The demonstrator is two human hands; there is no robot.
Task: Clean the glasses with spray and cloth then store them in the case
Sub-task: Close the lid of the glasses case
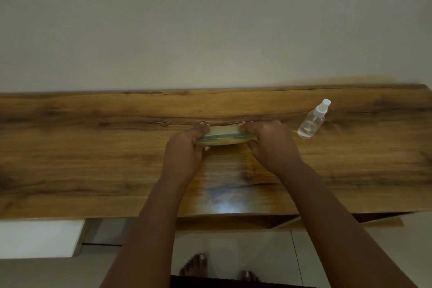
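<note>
glasses weren't visible anywhere, prob inside the yellowish case, which sat mid-table between both hands. left hand gripped the case's left end, fingers curled over the top w/ thumb underneath; right hand clamped the right end the same way. couldn't tell if the lid was shut or just cracked open, and the contents were hidden. risk from here: if it was being pried open, a sudden pop could've flung the case or whatever was in it onto the wooden table. spray bottle stood well off to the right, clear liquid inside, cap on. an elbow swing might've tipped it. no cloth seen.
</note>
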